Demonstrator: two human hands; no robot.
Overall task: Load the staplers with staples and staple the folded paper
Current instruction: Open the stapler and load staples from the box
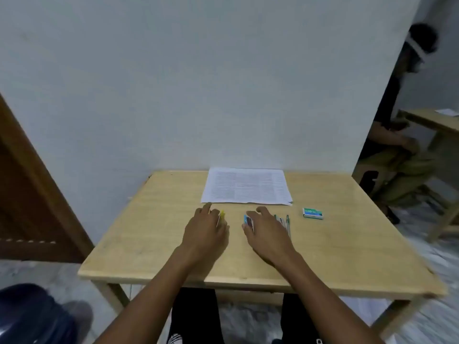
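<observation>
While the staplers lie unloaded, both hands hover over them.
The yellow stapler (221,215) sits by the left hand (206,229) and the blue stapler (246,219) by the right hand (267,232), mid-surface (149,232). Each grip is loose, fingers spread, clasping nothing visible. Best to take one stapler firmly and steady it, then fetch the staple box (312,213) at right. The paper (246,186) waits beyond.

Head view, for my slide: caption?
Left hand and right hand over staplers; paper and staple box lie on the table.

paper (246,186) behind staplers (282,223), box (312,212) right
</observation>
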